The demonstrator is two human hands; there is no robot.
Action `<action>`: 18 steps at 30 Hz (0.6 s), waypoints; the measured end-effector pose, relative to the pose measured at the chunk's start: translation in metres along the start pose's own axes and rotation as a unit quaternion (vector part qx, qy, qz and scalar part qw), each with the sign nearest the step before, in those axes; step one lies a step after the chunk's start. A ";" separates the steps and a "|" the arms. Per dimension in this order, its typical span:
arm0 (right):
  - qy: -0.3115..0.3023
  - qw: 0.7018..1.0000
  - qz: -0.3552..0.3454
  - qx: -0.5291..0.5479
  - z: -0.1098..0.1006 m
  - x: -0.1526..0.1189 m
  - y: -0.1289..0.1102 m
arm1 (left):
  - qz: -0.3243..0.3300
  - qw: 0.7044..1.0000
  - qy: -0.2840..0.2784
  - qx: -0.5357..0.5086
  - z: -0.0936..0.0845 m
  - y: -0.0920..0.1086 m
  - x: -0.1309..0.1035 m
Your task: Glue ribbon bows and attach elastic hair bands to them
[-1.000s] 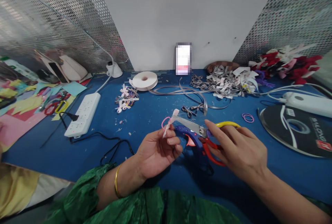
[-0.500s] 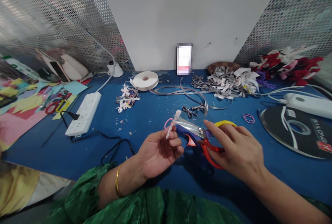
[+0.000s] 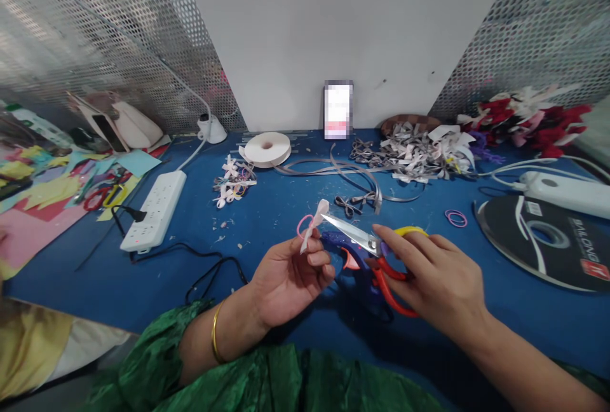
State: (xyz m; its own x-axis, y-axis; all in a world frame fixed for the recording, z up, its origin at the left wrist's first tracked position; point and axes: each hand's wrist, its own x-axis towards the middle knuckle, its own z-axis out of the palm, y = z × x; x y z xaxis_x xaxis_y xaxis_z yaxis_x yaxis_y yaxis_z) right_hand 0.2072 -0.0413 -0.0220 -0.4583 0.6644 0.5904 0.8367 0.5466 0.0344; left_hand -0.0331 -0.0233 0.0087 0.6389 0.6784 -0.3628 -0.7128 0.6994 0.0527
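Between thumb and fingertips, my left hand [image 3: 293, 281] pinches a small pale ribbon bow [image 3: 315, 224] with a pink elastic loop [image 3: 304, 226] at its side. My right hand [image 3: 436, 275] grips scissors [image 3: 350, 234] by their red and yellow handles. The blades point left, and their tips lie close beside the bow; I cannot tell whether they touch it. Under the scissors, on the table, rests a dark blue glue gun [image 3: 338, 241] with an orange trigger [image 3: 351, 259], partly hidden by both hands.
A ribbon roll [image 3: 267, 149], finished bows [image 3: 231, 183] and a phone [image 3: 338, 110] stand at the back. Grey ribbon pieces [image 3: 414, 154] are heaped back right. A black reel [image 3: 548, 240] and purple elastics [image 3: 456, 218] lie right; a power strip [image 3: 155, 208] lies left, its cord trailing.
The scissor blades have come slightly away from the bow and turned a little. The bow has shifted slightly left in my left hand and shows more plainly.
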 end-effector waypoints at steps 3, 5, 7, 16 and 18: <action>0.008 0.999 0.018 0.032 0.002 0.001 -0.001 | 0.003 1.000 -0.002 0.001 0.001 0.000 0.000; 0.012 0.998 0.027 0.059 0.002 0.002 -0.002 | 0.010 1.000 0.001 0.004 0.001 0.000 0.000; 0.014 0.995 0.042 0.088 0.002 0.002 -0.004 | 0.016 1.000 0.003 0.006 0.002 0.000 0.000; -0.004 0.911 0.166 0.377 -0.001 0.004 -0.014 | 0.054 0.998 0.036 0.020 0.003 0.001 0.001; 0.021 0.884 0.213 0.416 -0.004 0.003 -0.014 | 0.060 0.997 0.040 0.023 0.003 0.001 0.001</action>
State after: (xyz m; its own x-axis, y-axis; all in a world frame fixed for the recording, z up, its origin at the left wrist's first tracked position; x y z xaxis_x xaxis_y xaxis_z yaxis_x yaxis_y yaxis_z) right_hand 0.1950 -0.0490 -0.0172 -0.1285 0.8905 0.4365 0.4133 0.4482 -0.7926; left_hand -0.0327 -0.0211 0.0111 0.5229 0.7392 -0.4245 -0.7680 0.6246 0.1415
